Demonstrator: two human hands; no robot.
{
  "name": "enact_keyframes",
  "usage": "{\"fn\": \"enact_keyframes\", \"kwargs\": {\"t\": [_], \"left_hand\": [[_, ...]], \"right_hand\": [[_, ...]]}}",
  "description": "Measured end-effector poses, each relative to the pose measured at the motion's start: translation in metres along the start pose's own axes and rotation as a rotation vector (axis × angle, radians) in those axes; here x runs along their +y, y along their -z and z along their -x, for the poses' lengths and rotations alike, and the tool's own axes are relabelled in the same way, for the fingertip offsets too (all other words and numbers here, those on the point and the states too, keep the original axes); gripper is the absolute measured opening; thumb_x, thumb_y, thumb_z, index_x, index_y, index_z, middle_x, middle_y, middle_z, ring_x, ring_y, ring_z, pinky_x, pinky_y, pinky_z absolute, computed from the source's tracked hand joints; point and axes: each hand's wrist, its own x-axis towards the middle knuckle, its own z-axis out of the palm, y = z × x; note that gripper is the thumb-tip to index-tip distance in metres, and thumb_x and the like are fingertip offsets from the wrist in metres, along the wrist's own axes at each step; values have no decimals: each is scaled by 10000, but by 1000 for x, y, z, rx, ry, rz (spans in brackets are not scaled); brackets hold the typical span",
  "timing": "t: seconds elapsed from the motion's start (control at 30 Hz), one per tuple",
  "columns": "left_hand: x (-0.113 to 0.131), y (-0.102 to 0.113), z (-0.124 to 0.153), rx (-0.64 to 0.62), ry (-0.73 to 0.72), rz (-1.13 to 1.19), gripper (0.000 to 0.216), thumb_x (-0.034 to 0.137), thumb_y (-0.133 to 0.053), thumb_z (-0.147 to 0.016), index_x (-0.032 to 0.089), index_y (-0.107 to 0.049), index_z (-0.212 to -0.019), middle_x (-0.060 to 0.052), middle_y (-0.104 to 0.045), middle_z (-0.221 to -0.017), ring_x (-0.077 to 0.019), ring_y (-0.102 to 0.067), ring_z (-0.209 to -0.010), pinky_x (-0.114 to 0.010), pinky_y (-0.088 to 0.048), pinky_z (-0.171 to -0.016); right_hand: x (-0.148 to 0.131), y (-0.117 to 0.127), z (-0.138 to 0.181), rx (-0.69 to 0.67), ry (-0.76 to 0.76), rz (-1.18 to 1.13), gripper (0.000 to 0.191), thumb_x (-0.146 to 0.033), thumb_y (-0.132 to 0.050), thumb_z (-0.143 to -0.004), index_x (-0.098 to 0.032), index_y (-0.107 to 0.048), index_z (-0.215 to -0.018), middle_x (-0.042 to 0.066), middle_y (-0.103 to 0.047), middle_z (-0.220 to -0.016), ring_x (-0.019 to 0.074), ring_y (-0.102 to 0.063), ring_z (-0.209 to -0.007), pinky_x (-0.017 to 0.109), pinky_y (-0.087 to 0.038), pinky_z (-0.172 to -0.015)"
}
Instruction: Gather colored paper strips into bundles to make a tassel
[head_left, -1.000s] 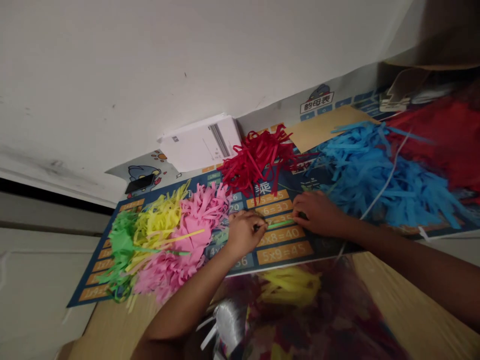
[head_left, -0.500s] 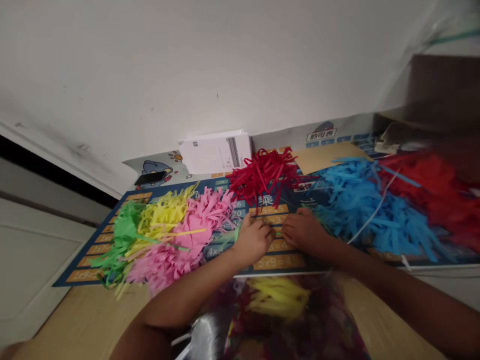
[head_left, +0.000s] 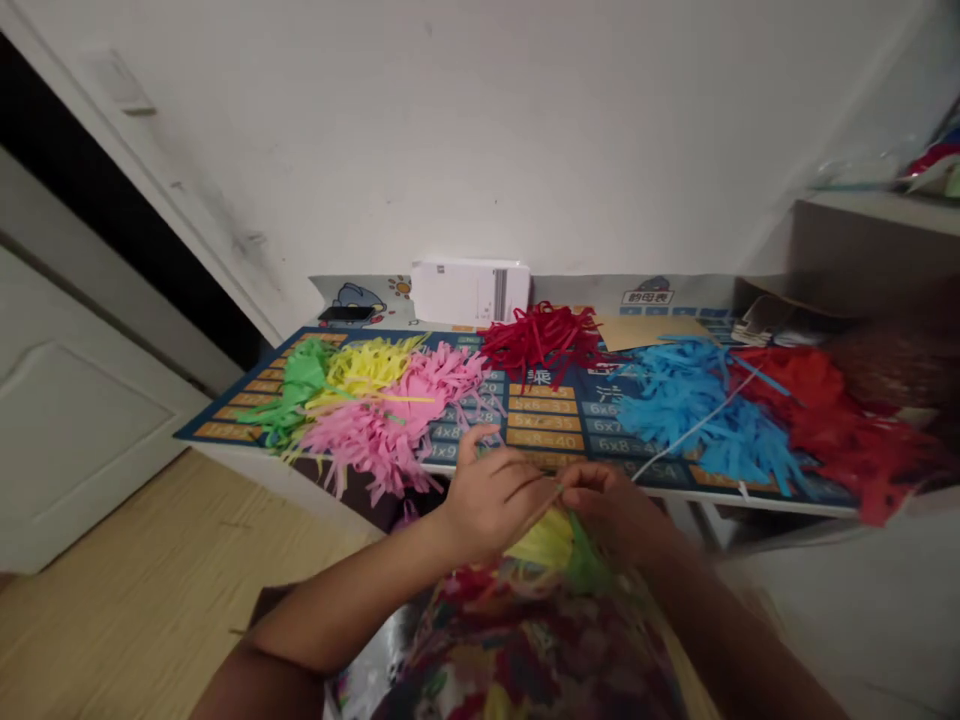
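My left hand [head_left: 499,497] and my right hand [head_left: 613,503] meet at the table's front edge, fingertips pinched close together. A thin white string [head_left: 694,430] runs from the blue strips down to my right hand, and a short thin line shows between the fingers of both hands. Just under them hang a yellow paper tassel [head_left: 541,543] and a green paper tassel [head_left: 587,560], partly covered by the hands. The exact point where the string is gripped is hidden by my fingers.
On the table lie fringed paper piles: green [head_left: 306,370], yellow [head_left: 371,365], pink [head_left: 382,420], dark red [head_left: 541,340], blue [head_left: 697,405] and red [head_left: 832,410]. Behind stand a white box [head_left: 465,292], a phone [head_left: 346,314] and a tan sheet [head_left: 649,331].
Both hands have come back from the tabletop to its front edge and moved together, fingertips now meeting. A green tassel now shows beside the yellow one. The view has shifted.
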Motion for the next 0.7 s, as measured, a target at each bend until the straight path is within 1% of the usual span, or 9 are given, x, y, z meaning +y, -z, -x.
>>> {"fn": "enact_keyframes", "kwargs": {"t": [0.1, 0.2, 0.3, 0.37, 0.4, 0.5, 0.6, 0.63, 0.7], "left_hand": [[26, -2, 14, 95, 193, 110, 51, 205, -640, -906, 219, -689, -913, 7, -761, -817, -140, -674, -787, -421, -353, -1042], [51, -10, 31, 201, 416, 250, 117, 259, -616, -927, 218, -702, -858, -16, -756, -800, -143, -685, -763, -382, -453, -933], [72, -17, 45, 239, 548, 341, 171, 313, -613, -933, 227, -732, -844, -29, -759, -789, -159, -695, -759, -374, -505, -865], [84, -18, 53, 249, 580, 404, 192, 324, -604, -939, 231, -744, -846, -34, -764, -796, -167, -702, -772, -374, -522, -857], [90, -17, 56, 256, 582, 434, 195, 327, -602, -941, 228, -748, -859, -39, -767, -808, -170, -705, -783, -374, -527, -859], [103, -11, 65, 296, 555, 477, 186, 351, -633, -925, 223, -759, -880, -45, -761, -804, -178, -702, -790, -381, -531, -865], [107, -6, 69, 264, 564, 558, 206, 386, -667, -902, 220, -769, -833, -46, -742, -758, -180, -685, -761, -345, -537, -778], [106, -6, 69, 242, 581, 612, 226, 397, -669, -898, 214, -768, -810, -50, -736, -749, -178, -678, -747, -329, -534, -744], [102, -7, 69, 223, 643, 741, 270, 434, -690, -874, 194, -748, -765, -61, -729, -760, -179, -668, -746, -313, -523, -720]], "right_hand": [[20, -21, 14, 115, 116, -145, 406, -469, -925, -515, -186, -659, -634, -26, -562, -637, 70, -405, -519, 208, -311, -495], [39, -36, 28, 202, 204, -190, 388, -436, -917, -551, -179, -632, -606, -20, -576, -652, 54, -385, -482, 194, -271, -447], [54, -46, 40, 224, 231, -243, 315, -387, -901, -594, -211, -670, -714, -49, -533, -605, 53, -368, -439, 184, -266, -409], [60, -51, 47, 222, 248, -262, 286, -353, -892, -611, -229, -684, -763, -59, -522, -601, 55, -364, -425, 189, -295, -402], [62, -53, 51, 220, 260, -263, 276, -344, -890, -610, -231, -685, -756, -55, -532, -617, 59, -380, -429, 196, -319, -409], [68, -63, 65, 221, 308, -243, 272, -352, -892, -591, -223, -667, -672, -33, -568, -687, 72, -426, -462, 214, -352, -426], [74, -69, 77, 209, 393, -187, 257, -363, -868, -611, -224, -654, -643, -28, -554, -685, 85, -431, -492, 225, -359, -449], [76, -67, 77, 202, 438, -127, 255, -372, -852, -630, -221, -647, -635, -23, -549, -676, 98, -450, -518, 234, -378, -473], [74, -52, 71, 230, 499, 164, 269, -444, -770, -718, -218, -643, -645, -4, -561, -671, 134, -508, -582, 262, -432, -531]]}}
